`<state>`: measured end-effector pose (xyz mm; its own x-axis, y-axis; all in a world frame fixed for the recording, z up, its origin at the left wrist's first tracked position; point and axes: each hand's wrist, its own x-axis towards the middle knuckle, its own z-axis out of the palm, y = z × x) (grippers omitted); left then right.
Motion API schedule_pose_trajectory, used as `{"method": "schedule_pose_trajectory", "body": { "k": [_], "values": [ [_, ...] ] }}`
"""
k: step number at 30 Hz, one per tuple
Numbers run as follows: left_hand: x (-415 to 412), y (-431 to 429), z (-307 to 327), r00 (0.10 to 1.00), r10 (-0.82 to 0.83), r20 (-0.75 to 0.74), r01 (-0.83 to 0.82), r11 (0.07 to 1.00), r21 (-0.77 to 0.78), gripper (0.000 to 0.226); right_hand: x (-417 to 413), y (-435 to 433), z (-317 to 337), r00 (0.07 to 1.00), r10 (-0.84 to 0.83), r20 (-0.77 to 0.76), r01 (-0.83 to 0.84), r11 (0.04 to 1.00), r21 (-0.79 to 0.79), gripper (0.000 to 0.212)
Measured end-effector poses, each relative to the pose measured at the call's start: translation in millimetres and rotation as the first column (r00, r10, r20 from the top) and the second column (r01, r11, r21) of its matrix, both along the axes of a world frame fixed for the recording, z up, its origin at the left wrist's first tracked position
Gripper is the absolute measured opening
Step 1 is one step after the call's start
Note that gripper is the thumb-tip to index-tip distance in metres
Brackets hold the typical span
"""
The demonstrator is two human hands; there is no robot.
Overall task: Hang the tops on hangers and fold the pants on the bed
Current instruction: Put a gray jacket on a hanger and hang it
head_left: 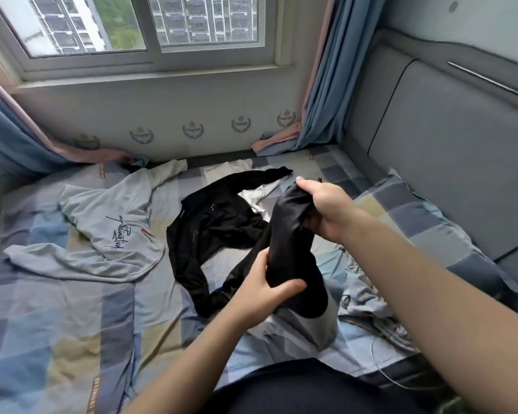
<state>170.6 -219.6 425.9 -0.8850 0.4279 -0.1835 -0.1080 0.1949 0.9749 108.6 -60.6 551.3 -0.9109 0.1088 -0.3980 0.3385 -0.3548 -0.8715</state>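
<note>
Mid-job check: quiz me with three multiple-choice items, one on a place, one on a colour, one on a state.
1. Where is the grey top? A) spread on the bed, left of the black top; B) on a hanger; C) on the pillow.
2. What colour is the held garment? A) white; B) black; C) red.
3. What is the right hand doing? A) lying flat on the bed; B) gripping the held garment; C) hanging idle.
Key: 1 A, it lies flat on the bed; 2 B, it is plainly black; 3 B, its fingers curl round the garment's upper end.
</note>
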Motion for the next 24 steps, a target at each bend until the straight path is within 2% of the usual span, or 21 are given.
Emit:
{"method": "schedule_pose_trajectory", "body": {
  "k": [3, 7, 9, 11, 15, 17, 19, 20, 22, 24],
  "values": [
    [-2, 12, -8, 0.996, 0.016, -0.087, -0.025, 0.993, -0.111, 0.067, -6, 3, 6, 1.0, -0.015, 0.002, 0.015, 0.997, -0.074, 0.021],
    [-14, 16, -6, 0.97, 0.127, -0.206, -0.172, 0.96, -0.219, 0.004, -10, 10, 2, 0.998, -0.067, 0.013, 0.068, 0.989, -0.131, 0.021],
    [-19, 15, -3, 0.965, 0.146, -0.216, -0.188, 0.964, -0.189, 0.015, -5, 17, -7, 1.0, -0.017, 0.013, 0.019, 0.989, -0.148, 0.024],
    [-22, 12, 0, 0.963, 0.194, -0.188, -0.218, 0.969, -0.115, 0.019, 6, 25, -18, 0.996, 0.084, 0.01, -0.082, 0.992, -0.094, 0.026],
    [-31, 6, 11, 0.933, 0.337, -0.128, -0.342, 0.94, -0.016, 0.021, 39, 32, -46, 0.979, 0.205, 0.004, -0.201, 0.959, 0.202, 0.027],
    [-37, 4, 17, 0.9, 0.429, -0.074, -0.429, 0.903, 0.016, 0.024, 60, 27, -61, 0.948, 0.318, 0.009, -0.302, 0.891, 0.338, 0.046],
    [-44, 4, 24, 0.854, 0.52, 0.0, -0.519, 0.853, 0.051, 0.031, 81, 15, -77, 0.895, 0.443, 0.059, -0.427, 0.809, 0.403, 0.074],
    [-47, 5, 28, 0.841, 0.539, 0.052, -0.542, 0.838, 0.063, 0.035, 90, 7, -86, 0.876, 0.475, 0.086, -0.462, 0.773, 0.436, 0.08],
    [-50, 9, 34, 0.844, 0.513, 0.158, -0.529, 0.845, 0.081, 0.037, 97, -5, -105, 0.909, 0.411, 0.076, -0.393, 0.779, 0.489, 0.072],
    [-51, 12, 41, 0.862, 0.461, 0.211, -0.487, 0.869, 0.091, 0.035, 90, -6, -112, 0.969, 0.247, -0.002, -0.215, 0.846, 0.488, 0.038]
  ]
}}
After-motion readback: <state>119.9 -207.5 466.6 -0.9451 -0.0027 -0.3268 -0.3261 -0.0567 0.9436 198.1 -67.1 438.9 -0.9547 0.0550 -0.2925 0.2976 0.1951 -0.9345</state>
